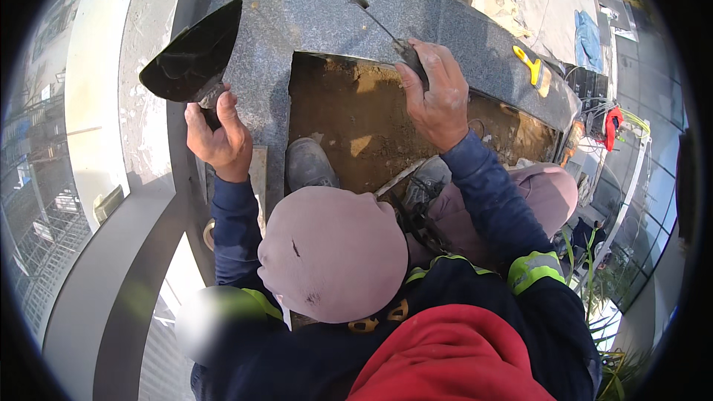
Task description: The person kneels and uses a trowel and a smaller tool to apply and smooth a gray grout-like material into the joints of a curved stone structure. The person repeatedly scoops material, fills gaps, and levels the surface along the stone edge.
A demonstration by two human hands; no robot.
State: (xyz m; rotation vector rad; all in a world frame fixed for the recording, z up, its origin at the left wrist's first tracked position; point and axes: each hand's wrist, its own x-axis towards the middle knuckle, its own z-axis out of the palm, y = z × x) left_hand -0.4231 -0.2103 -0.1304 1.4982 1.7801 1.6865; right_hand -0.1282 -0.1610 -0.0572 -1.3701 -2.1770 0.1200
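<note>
My left hand (223,141) grips the mortar-crusted handle of a broad, dark trowel (193,56) with a pointed end. It is raised above the grey speckled stone slab (260,30). In my right hand (442,100) is a slim pointing tool (382,24) with a thin shaft and a small, dark tip. That tip points up and left over the slab; whether it touches the stone I cannot tell. Between and below the hands lies a cut-out opening with brown earth (356,111) inside. One of my grey, dusty shoes (310,163) stands at its near left.
A yellow-handled brush (529,67) lies on the slab at the right. Farther right are a blue cloth (587,41), cables and a red item (613,128). A grey metal frame (130,252) runs along my left. Beside my right side, green plant leaves (590,275) stick up.
</note>
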